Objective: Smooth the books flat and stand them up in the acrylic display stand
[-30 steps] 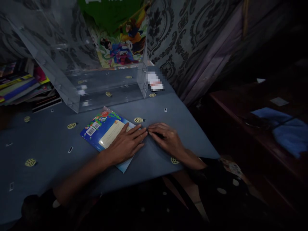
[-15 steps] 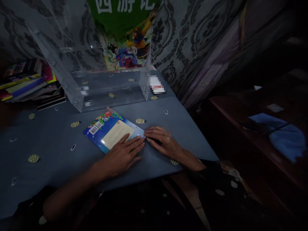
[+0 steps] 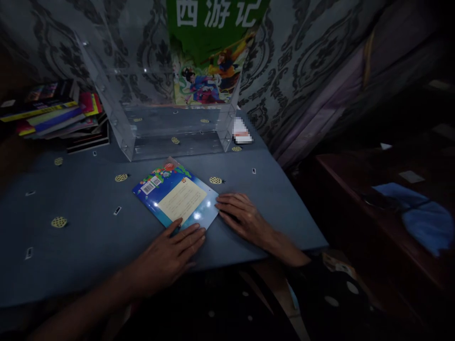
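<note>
A thin blue picture book (image 3: 176,195) lies back cover up on the blue-grey table (image 3: 81,232). My left hand (image 3: 170,253) rests flat just below the book's near edge, fingers stretched out, fingertips touching that edge. My right hand (image 3: 240,215) lies flat at the book's right corner, fingers together and pointing left, touching the corner. Neither hand holds anything.
A clear acrylic stand (image 3: 167,113) sits at the back of the table, with a green illustrated book (image 3: 213,52) upright behind it. A pile of books (image 3: 57,116) lies at the far left. A dark wooden surface with blue cloth (image 3: 419,213) is at the right.
My left hand has slid off the book's cover toward me, down to its near edge. The view has tilted up and left; the right hand stays at the corner.
</note>
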`<state>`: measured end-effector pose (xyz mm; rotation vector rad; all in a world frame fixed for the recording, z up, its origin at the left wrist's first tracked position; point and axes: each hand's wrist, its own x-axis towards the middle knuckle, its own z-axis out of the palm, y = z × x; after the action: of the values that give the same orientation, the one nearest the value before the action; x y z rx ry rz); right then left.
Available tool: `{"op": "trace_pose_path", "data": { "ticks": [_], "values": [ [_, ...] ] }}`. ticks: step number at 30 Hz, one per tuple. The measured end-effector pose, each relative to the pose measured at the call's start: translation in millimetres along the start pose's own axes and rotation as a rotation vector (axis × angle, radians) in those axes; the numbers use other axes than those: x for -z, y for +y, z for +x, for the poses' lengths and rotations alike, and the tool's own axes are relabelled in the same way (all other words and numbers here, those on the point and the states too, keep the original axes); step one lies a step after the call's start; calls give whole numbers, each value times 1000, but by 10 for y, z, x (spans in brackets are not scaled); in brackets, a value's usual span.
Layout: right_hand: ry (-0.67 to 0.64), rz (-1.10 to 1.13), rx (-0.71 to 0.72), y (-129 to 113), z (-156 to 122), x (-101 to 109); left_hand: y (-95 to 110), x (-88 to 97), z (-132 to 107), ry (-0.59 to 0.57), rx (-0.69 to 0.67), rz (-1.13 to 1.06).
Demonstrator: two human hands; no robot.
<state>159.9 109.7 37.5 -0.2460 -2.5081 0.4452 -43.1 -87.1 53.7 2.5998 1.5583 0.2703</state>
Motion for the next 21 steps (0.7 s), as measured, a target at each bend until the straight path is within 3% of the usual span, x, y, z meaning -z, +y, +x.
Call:
{"op": "trace_pose_path", "data": {
  "ticks": [5, 13, 17, 21],
  "values": [
    [-52, -4, -44, -11, 46, -33, 21, 23, -136, 5, 9, -24],
    [-7, -132, -65, -175, 26, -168, -127, 117, -221, -24, 57, 18],
    [-70, -128, -56, -429, 4, -273, -449, 106, -250, 20, 143, 70],
    [-182, -92, -7, -769, 63, -378, -961, 141, -298, 106, 389, 147]
  ]
}}
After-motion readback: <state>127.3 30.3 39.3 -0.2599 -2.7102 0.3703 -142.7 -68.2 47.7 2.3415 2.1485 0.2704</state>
